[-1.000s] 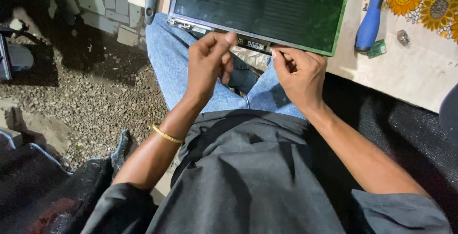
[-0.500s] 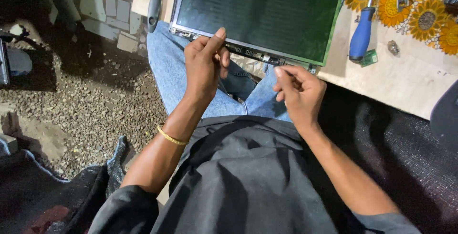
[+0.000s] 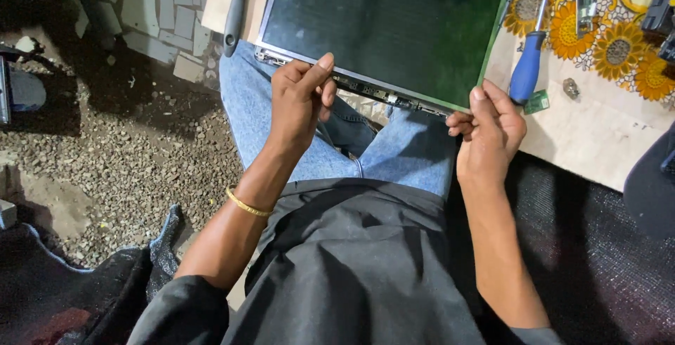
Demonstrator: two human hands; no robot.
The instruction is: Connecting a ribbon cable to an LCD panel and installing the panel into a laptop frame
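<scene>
We see a dark flat screen panel [image 3: 387,25] lying tilted across the edge of a table [image 3: 598,134] and over our knees in blue jeans [image 3: 394,152]. Our left hand [image 3: 301,99] rests at the panel's near edge toward its left corner, fingers drawn together with the thumb tip up against the metal strip; whether anything small is pinched between them we cannot tell. A thin gold bangle [image 3: 247,204] circles that wrist. Our right hand [image 3: 490,131] sits at the near right corner of the panel, fingers curled, the forefinger touching the green edge there; it clamps on nothing we can make out. On the table's sunflower cloth [image 3: 619,50] a screwdriver with a blue handle [image 3: 526,71] lies just beside the panel's right side, with a small green chip [image 3: 537,101] near its handle end. Gravel [image 3: 133,148] covers the ground to our left.
</scene>
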